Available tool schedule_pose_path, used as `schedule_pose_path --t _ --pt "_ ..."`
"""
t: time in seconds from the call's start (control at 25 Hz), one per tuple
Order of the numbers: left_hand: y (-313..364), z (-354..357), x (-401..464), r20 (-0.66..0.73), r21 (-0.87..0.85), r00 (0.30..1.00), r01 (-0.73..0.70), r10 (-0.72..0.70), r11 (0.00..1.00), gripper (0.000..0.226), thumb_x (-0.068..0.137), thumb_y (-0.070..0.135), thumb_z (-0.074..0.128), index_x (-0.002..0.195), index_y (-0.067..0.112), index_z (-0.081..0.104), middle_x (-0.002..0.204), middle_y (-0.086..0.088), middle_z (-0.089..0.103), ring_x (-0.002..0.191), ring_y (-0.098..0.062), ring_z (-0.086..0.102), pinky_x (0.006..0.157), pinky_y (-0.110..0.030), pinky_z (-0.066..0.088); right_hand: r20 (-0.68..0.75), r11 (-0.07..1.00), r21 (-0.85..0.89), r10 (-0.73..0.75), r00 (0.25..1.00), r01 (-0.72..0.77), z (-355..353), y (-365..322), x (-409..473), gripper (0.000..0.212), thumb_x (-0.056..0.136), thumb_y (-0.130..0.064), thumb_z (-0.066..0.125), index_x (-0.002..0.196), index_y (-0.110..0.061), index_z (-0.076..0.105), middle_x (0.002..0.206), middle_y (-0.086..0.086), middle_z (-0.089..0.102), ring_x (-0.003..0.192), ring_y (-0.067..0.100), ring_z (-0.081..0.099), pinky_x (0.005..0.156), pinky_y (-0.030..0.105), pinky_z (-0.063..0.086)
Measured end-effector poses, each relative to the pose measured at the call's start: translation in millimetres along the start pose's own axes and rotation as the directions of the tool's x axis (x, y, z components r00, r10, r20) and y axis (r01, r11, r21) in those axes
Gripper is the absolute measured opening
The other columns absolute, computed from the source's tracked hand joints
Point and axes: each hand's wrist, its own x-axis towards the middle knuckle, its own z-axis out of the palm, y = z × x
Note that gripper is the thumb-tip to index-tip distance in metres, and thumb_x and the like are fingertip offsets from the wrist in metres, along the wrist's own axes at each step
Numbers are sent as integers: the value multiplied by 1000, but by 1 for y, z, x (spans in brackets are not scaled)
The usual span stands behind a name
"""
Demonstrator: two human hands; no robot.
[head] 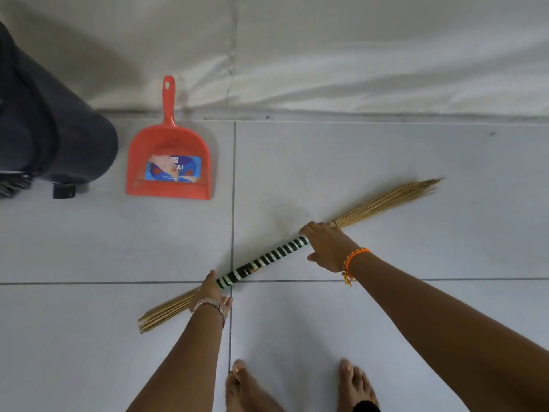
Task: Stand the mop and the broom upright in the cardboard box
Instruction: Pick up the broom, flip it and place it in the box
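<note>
I am bending over the tiled floor with my left hand closing on the broom where the striped wrap meets the stick ends, and my right hand clamping over it nearer the bristles. I am judging that lifting both ends level, then tipping it upright, will work best. Farther off a red dustpan is lying; no cardboard box is showing.
</note>
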Motion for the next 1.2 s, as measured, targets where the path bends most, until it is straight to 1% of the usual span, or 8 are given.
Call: schedule_pose_path --t 0.24,0.4,0.48,0.72,0.84,0.96,1.12,1.2 --pt "1 22 42 -51 -370 998 6 -27 929 66 98 27 68 152 12 33 144 -13 59 124 -24 66 99 -33 57 -58 987 -124 -105 993 98 34 -8 50 41 85 -18 69 122 -14 51 121 8 57 109 26 54 89 42 49" --pt "4 25 40 -197 -221 978 -109 65 969 60 89 36 67 140 14 43 123 -9 62 93 -23 67 79 -34 56 -91 984 -145 -116 989 102 37 -11 51 35 84 -6 65 116 -13 53 116 8 55 104 25 53 86 39 49" --pt "6 24 29 -299 -81 936 -219 186 972 57 87 41 64 133 13 48 113 -8 63 92 -25 67 84 -40 59 -102 985 -144 -110 989 95 29 -16 45 34 84 -2 62 115 -13 54 116 8 53 103 24 52 86 39 50" --pt "29 14 -74 -305 -141 866 -452 396 881 38 89 36 70 117 13 61 103 -4 68 83 -24 66 77 -35 53 -118 999 -26 -30 993 27 -46 -39 -12 29 84 3 57 107 -15 52 109 5 51 95 24 53 81 41 51" --pt "41 7 -173 -208 -334 805 -592 555 733 19 90 12 70 105 12 60 102 -8 69 79 -19 66 89 -39 60 -108 997 70 18 994 -10 -117 -53 -62 26 84 4 51 99 -17 47 98 4 58 85 25 56 72 35 45" --pt "56 -6 -292 -67 -468 735 -620 674 630 24 88 -2 67 102 15 56 92 -6 70 80 -19 68 103 -47 57 -134 988 149 65 989 -45 -202 -69 -129 28 82 5 46 96 -19 44 90 5 60 75 25 56 51 27 31" --pt "63 -37 -458 110 -479 601 -665 791 572 23 91 -3 66 112 4 61 100 -6 69 96 -23 66 110 -50 51 -172 976 218 52 984 -13 -303 -95 -224 37 78 8 49 101 -21 48 92 2 59 77 24 59 63 37 46" --pt "59 -62 -550 204 -433 510 -719 836 544 14 93 -3 65 100 9 61 96 -1 68 90 -14 68 105 -46 51 -213 963 268 50 976 9 -352 -112 -276 35 78 8 50 99 -21 52 91 0 57 76 21 56 66 33 46"
